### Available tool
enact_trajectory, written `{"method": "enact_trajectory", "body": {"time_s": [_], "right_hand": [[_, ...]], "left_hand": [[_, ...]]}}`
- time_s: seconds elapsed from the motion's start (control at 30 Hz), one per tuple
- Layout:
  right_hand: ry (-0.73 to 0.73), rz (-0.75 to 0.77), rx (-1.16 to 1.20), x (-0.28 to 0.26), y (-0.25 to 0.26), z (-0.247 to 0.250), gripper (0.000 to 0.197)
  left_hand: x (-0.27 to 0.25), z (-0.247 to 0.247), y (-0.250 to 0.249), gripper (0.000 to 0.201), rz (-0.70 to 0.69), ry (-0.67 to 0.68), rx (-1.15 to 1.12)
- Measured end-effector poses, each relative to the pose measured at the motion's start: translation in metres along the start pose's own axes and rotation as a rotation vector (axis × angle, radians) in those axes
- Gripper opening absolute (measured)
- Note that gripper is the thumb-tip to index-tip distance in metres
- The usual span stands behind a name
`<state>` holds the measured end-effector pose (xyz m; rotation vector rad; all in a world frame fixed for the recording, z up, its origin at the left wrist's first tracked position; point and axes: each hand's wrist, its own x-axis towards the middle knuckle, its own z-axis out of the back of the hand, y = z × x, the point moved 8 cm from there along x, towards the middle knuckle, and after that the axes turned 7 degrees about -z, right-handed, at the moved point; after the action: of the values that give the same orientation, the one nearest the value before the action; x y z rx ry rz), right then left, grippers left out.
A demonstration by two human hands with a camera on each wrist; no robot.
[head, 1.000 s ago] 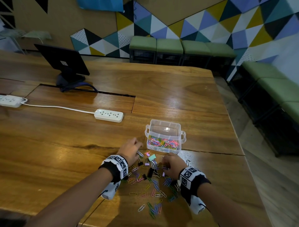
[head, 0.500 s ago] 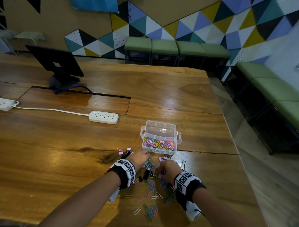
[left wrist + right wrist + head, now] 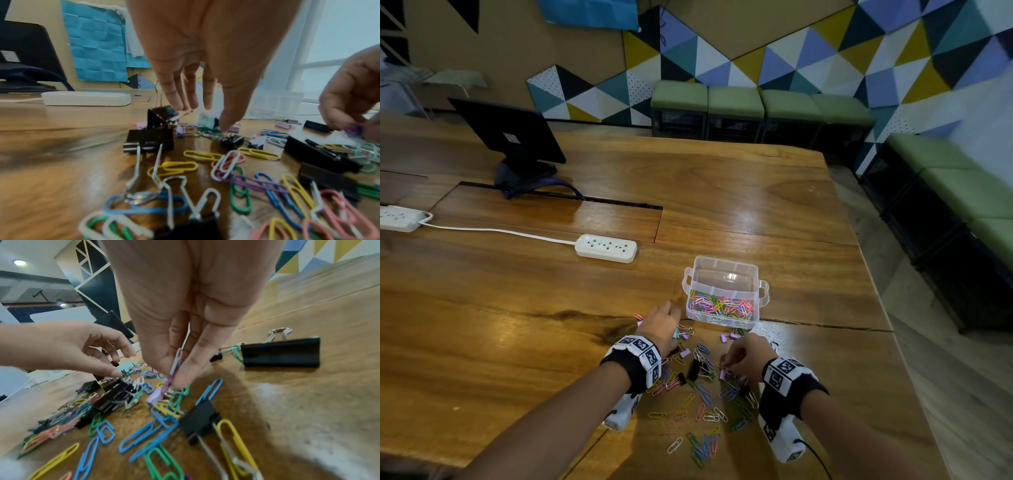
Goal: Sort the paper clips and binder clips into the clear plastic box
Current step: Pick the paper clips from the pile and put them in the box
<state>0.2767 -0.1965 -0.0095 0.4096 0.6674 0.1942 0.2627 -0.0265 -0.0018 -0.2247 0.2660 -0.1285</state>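
The clear plastic box (image 3: 726,274) stands on the wooden table with coloured paper clips in its near compartment. In front of it lies a scattered pile of paper clips (image 3: 702,390) and binder clips. My left hand (image 3: 667,317) hovers over the pile's left side by the box, fingers straight and spread above a black binder clip (image 3: 150,139); the thumb tip touches small clips. It holds nothing (image 3: 205,116). My right hand (image 3: 729,363) is over the pile's right side. There it pinches a white and a purple paper clip (image 3: 174,366) between thumb and forefinger (image 3: 176,376).
A white power strip (image 3: 606,248) with its cord lies left of the box. A dark monitor (image 3: 510,133) stands at the back left. A large black binder clip (image 3: 281,352) lies apart, right of the pile. The table edge runs along the right, with green benches beyond.
Both hands stay over the pile with small shifts. The left hand reached a little toward the box and drew back left. The head view tilted slightly.
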Motion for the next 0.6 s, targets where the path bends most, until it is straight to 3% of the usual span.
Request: {"method": "enact_trajectory", "body": {"time_s": [0.1,0.2,0.27,0.37,0.43,0.6], "right_hand": [[-0.002,0.007,0.029,0.001,0.001,0.009,0.010],[-0.011,0.012,0.058,0.005,0.005,0.020,0.002],[-0.022,0.018,0.095,0.008,0.008,0.030,0.010],[-0.111,0.024,0.135,0.011,0.014,0.052,0.011],[-0.185,0.033,0.132,0.014,0.017,0.066,0.007],[-0.315,0.019,0.160,0.030,0.021,0.087,0.006]], "left_hand": [[0.000,0.003,-0.023,0.047,-0.157,-0.052,0.032],[0.000,-0.003,-0.045,0.040,-0.279,-0.005,0.058],[0.002,-0.010,-0.051,0.038,-0.308,0.058,0.061],[0.000,-0.016,-0.055,0.040,-0.332,0.148,0.111],[-0.006,-0.019,-0.063,0.043,-0.424,0.167,0.124],[-0.014,-0.024,-0.076,0.032,-0.620,0.117,0.109]]}}
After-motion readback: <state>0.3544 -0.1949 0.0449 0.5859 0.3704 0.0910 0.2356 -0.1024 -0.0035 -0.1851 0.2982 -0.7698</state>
